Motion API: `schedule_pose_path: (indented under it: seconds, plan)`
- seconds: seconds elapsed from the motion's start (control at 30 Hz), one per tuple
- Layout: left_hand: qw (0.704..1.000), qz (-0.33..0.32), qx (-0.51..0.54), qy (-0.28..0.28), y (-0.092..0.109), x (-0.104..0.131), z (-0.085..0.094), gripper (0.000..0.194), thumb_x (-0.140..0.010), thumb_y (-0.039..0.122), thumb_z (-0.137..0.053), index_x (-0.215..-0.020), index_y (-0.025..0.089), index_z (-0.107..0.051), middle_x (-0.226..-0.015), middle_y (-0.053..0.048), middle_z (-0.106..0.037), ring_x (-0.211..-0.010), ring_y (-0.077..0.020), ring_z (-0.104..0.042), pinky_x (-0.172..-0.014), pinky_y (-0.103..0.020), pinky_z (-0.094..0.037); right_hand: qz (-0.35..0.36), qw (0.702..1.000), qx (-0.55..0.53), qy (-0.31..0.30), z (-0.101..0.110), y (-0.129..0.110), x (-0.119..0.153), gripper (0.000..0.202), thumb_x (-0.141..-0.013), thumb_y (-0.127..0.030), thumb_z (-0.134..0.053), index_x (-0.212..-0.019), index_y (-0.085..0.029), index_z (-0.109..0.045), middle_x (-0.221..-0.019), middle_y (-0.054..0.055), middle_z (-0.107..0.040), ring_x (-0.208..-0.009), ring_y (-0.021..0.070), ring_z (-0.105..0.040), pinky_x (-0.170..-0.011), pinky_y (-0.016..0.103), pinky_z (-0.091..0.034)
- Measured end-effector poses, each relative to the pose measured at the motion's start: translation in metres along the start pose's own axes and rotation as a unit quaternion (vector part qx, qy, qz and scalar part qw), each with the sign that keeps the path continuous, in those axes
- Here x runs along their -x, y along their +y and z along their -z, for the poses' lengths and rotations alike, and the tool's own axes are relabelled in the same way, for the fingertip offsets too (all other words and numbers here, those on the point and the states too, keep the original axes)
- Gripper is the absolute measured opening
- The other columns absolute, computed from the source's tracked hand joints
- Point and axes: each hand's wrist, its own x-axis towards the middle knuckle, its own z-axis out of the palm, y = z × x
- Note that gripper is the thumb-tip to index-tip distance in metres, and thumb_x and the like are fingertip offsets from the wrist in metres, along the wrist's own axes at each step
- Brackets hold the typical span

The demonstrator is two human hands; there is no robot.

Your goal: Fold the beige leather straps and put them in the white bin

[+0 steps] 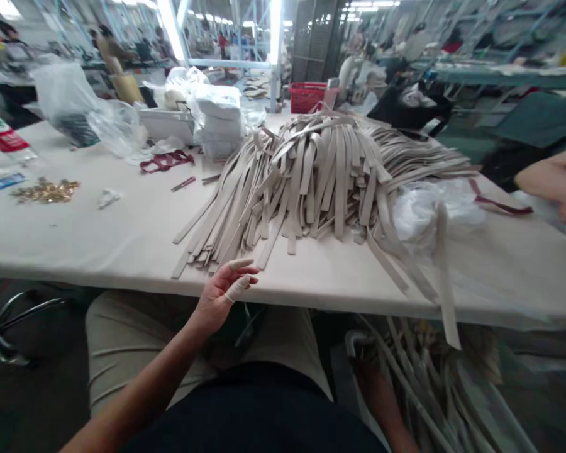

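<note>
A large heap of beige-grey strips point(330, 170) lies on the table point(136, 245), some ends hanging over its front edge. My left hand point(224, 289) is at that edge, beside the lower strip ends, fingers apart and holding nothing; light covers sit on its thumb and a finger. Below the table on the right, my right hand point(365, 368) reaches into a second bunch of strips point(429, 384). Its fingers are dark and partly hidden, so their grip cannot be made out.
Gold metal pieces point(47, 191), a bottle point(7, 138), small scissors point(183, 184), dark red straps point(166, 161) and plastic-wrapped white stacks point(218, 119) sit left and behind. A plastic bag point(434, 211) lies right of the heap. Another person's arm point(554, 182) rests at far right.
</note>
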Motion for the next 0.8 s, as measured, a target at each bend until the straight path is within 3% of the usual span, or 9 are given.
schedule_pose_path:
  seconds: [0.13, 0.27, 0.43, 0.53, 0.63, 0.7, 0.8]
  plan:
    - [0.997, -0.046, -0.058, -0.017, -0.004, 0.009, 0.007, 0.039, -0.091, 0.040, -0.067, -0.123, 0.019, -0.064, -0.113, -0.012, -0.074, -0.097, -0.0214, -0.072, -0.089, -0.034, -0.058, 0.204, 0.973, -0.099, -0.051, -0.013, -0.062, -0.007, 0.026, -0.091, -0.038, -0.055, -0.104, -0.044, -0.076, -0.093, 0.006, -0.078, -0.081, 0.0372, -0.076, -0.065, 0.048, -0.064]
    - [0.978, -0.113, -0.175, -0.006, -0.003, 0.015, 0.024, 0.030, -0.094, 0.034, -0.061, -0.120, 0.019, -0.068, -0.107, -0.010, -0.075, -0.094, -0.0200, -0.072, -0.087, -0.033, -0.057, 0.384, 0.914, -0.130, -0.010, 0.007, -0.151, -0.034, 0.042, -0.091, -0.016, -0.059, -0.127, -0.037, -0.067, -0.101, 0.005, -0.077, -0.084, 0.0279, -0.076, -0.074, 0.039, -0.064]
    - [0.905, -0.243, -0.342, 0.072, 0.011, -0.018, 0.070, 0.025, -0.095, 0.027, -0.057, -0.115, 0.021, -0.071, -0.115, -0.010, -0.073, -0.111, -0.0223, -0.066, -0.100, -0.035, -0.052, 0.439, 0.882, -0.170, 0.029, 0.025, -0.238, -0.096, 0.025, -0.095, -0.015, -0.058, -0.114, -0.024, -0.071, -0.092, 0.006, -0.076, -0.079, 0.0203, -0.074, -0.073, 0.030, -0.060]
    - [0.856, -0.224, -0.445, 0.140, 0.011, -0.058, 0.108, 0.031, -0.094, 0.029, -0.057, -0.122, 0.017, -0.067, -0.126, -0.013, -0.069, -0.121, -0.0255, -0.060, -0.110, -0.041, -0.045, 0.386, 0.902, -0.192, 0.013, 0.015, -0.261, -0.128, 0.020, -0.099, -0.026, -0.055, -0.107, -0.020, -0.072, -0.092, 0.007, -0.076, -0.076, 0.0195, -0.074, -0.072, 0.029, -0.059]
    - [0.812, -0.121, -0.550, 0.151, 0.001, -0.091, 0.140, 0.034, -0.091, 0.026, -0.060, -0.121, 0.012, -0.066, -0.127, -0.017, -0.068, -0.123, -0.0288, -0.059, -0.111, -0.043, -0.043, 0.340, 0.925, -0.167, -0.017, 0.006, -0.265, -0.142, 0.025, -0.099, -0.036, -0.056, -0.104, -0.019, -0.074, -0.098, 0.009, -0.076, -0.088, 0.0232, -0.074, -0.079, 0.031, -0.059]
    - [0.797, -0.071, -0.583, 0.141, -0.007, -0.104, 0.152, 0.030, -0.093, 0.023, -0.056, -0.118, 0.012, -0.068, -0.121, -0.016, -0.071, -0.115, -0.0267, -0.063, -0.107, -0.039, -0.046, 0.346, 0.925, -0.156, -0.017, 0.004, -0.263, -0.143, 0.025, -0.098, -0.037, -0.056, -0.103, -0.021, -0.074, -0.100, 0.009, -0.075, -0.094, 0.0248, -0.073, -0.083, 0.032, -0.058]
    - [0.793, -0.055, -0.588, 0.148, -0.014, -0.111, 0.157, 0.032, -0.094, 0.013, -0.045, -0.114, 0.013, -0.070, -0.110, -0.015, -0.074, -0.104, -0.0237, -0.068, -0.100, -0.035, -0.049, 0.369, 0.916, -0.159, -0.008, 0.005, -0.259, -0.138, 0.023, -0.099, -0.033, -0.054, -0.103, -0.022, -0.074, -0.098, 0.008, -0.075, -0.091, 0.0237, -0.072, -0.082, 0.031, -0.058]
